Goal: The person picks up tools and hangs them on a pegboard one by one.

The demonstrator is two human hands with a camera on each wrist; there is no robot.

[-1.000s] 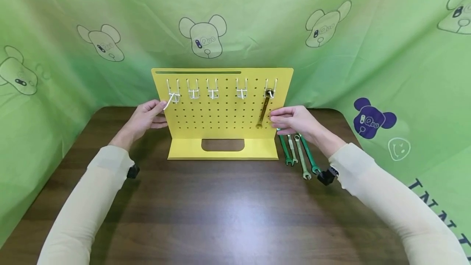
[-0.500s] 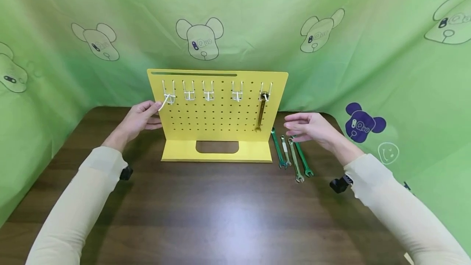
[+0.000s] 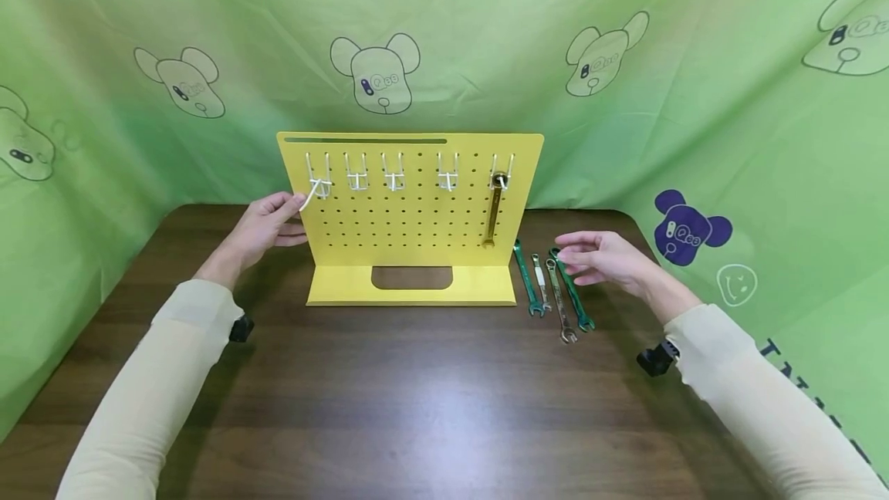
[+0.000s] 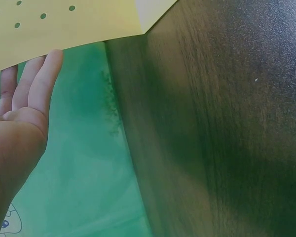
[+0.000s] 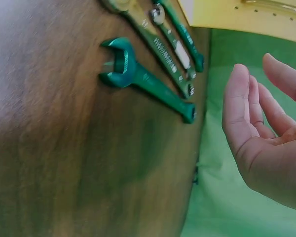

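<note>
A yellow pegboard (image 3: 410,222) stands upright on the table. My left hand (image 3: 267,224) grips its left edge, thumb at the front and fingers behind; in the left wrist view the fingers (image 4: 44,79) reach the board's rim. A dark golden combination wrench (image 3: 494,214) hangs by its ring from the rightmost white hook (image 3: 512,168). My right hand (image 3: 607,261) hovers near the loose wrenches, its fingers loosely bent and holding nothing. Nearest to it lies a green wrench (image 5: 155,89). Beside that are a silvery wrench (image 3: 561,303), a white-labelled wrench (image 3: 540,280) and another green wrench (image 3: 528,280).
More white hooks (image 3: 392,176) line the board's upper part with nothing on them; the leftmost hook (image 3: 311,195) slants sideways near my left thumb. A brown wooden table (image 3: 389,392) lies beneath, and a green printed curtain (image 3: 486,45) hangs close behind and at both sides.
My right hand has left the board's right edge and moved right and down, beside the loose wrenches. My left hand stays at the left edge. The view has shifted slightly.
</note>
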